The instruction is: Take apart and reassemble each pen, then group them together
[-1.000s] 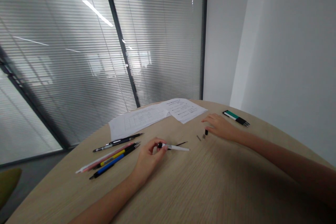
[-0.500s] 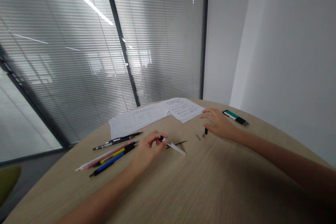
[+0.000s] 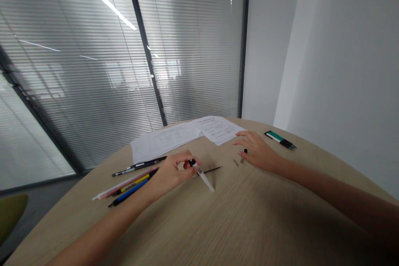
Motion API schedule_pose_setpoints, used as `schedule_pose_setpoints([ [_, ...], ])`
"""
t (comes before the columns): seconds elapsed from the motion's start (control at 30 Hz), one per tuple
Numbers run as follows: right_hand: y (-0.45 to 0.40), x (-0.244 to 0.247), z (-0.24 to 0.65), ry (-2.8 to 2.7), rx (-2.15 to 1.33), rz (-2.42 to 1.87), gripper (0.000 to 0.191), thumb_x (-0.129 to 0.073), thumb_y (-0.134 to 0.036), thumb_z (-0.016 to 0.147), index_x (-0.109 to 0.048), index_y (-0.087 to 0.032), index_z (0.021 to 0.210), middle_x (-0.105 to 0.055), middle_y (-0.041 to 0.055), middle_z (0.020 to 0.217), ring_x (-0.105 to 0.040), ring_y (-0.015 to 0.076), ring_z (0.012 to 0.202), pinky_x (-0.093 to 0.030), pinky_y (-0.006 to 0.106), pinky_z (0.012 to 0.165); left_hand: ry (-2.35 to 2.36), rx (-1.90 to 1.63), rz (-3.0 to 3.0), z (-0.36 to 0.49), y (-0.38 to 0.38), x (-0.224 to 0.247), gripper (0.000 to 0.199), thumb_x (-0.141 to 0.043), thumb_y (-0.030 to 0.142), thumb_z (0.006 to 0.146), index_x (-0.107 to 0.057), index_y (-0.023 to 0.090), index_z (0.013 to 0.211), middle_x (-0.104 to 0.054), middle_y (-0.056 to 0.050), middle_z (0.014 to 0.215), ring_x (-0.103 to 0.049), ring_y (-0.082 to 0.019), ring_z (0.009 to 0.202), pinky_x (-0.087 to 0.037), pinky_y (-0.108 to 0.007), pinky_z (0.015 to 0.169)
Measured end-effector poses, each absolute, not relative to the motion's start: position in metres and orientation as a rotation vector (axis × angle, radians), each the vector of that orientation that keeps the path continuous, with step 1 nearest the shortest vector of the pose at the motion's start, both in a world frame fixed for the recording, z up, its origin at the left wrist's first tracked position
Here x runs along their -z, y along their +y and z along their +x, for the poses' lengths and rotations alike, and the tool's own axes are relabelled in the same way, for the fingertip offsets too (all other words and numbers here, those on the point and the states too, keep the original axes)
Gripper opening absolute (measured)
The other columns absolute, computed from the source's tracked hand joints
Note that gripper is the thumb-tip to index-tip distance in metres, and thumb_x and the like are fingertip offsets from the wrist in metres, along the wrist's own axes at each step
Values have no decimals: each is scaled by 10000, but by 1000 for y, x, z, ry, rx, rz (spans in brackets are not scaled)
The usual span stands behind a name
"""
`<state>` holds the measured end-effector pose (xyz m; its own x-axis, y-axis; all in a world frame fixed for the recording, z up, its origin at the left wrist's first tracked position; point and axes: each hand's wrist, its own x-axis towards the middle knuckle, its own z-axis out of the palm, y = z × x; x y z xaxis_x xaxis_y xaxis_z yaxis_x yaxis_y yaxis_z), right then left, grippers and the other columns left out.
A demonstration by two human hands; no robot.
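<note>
My left hand (image 3: 174,171) pinches a white pen barrel (image 3: 206,181) with a black end, between thumb and forefinger. The barrel slants down to the right, over a thin dark pen refill (image 3: 213,169) on the table. My right hand (image 3: 260,149) has its fingers spread. Just behind its thumb is a small black pen part (image 3: 245,150); whether the thumb touches it I cannot tell. Left of that thumb lie a thin spring-like piece (image 3: 236,162) and a small greyish piece (image 3: 242,160).
Several pens (image 3: 132,188), blue, yellow, pink and white, lie beside my left wrist, with black pens (image 3: 137,166) behind them. Printed sheets (image 3: 168,140) lie toward the table's far edge. Green, white and black pens (image 3: 280,140) lie at the right, near the wall.
My left hand has shifted slightly, and the barrel's free end has swung left and nearer to me. My right hand has moved slightly left, its thumb now in front of the black part.
</note>
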<state>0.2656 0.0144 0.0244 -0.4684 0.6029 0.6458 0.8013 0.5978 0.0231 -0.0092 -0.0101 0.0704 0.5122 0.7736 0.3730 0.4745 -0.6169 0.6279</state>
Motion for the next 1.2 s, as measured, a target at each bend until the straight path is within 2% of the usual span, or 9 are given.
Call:
schedule_pose_setpoints([
  [0.37,13,-22,261,-2255,403,-1057,216,-500,-174,747,-574,-172,950,-526,109,1061,-445,236,1029,-363,423,862,1022,-1013,2176,-15,-7,-77,116,-564,272,693,-622,180,734,-559,6,652,-485,-138,635,-360,-252,612],
  [0.6,-11,-9,232,-2394,53,-952,183,-477,-167,774,-593,-159,915,-601,77,929,-531,181,895,-395,348,817,1025,-1269,1846,-12,-6,-76,82,-593,275,640,-592,196,660,-486,50,553,-419,-104,527,-302,-215,513],
  [0.8,-33,2,215,-2566,-174,-777,268,-519,-162,756,-584,-159,1016,-573,74,995,-509,159,927,-389,286,815,1027,-1301,1734,-10,-4,-73,87,-577,279,655,-582,193,665,-450,61,505,-363,-94,477,-267,-213,481],
  [1.07,-31,10,211,-2561,-155,-718,153,-479,-189,803,-629,-174,779,-591,46,818,-523,140,799,-397,271,747,943,-1320,1664,-9,0,-60,85,-578,261,672,-581,177,680,-473,46,526,-416,-107,535,-299,-222,538],
  [1.2,-32,10,210,-2546,-173,-747,152,-461,-187,811,-603,-163,765,-591,47,782,-526,139,770,-410,260,713,952,-1366,1599,-5,-4,-61,107,-570,275,677,-570,173,646,-479,43,517,-427,-111,552,-307,-223,561],
])
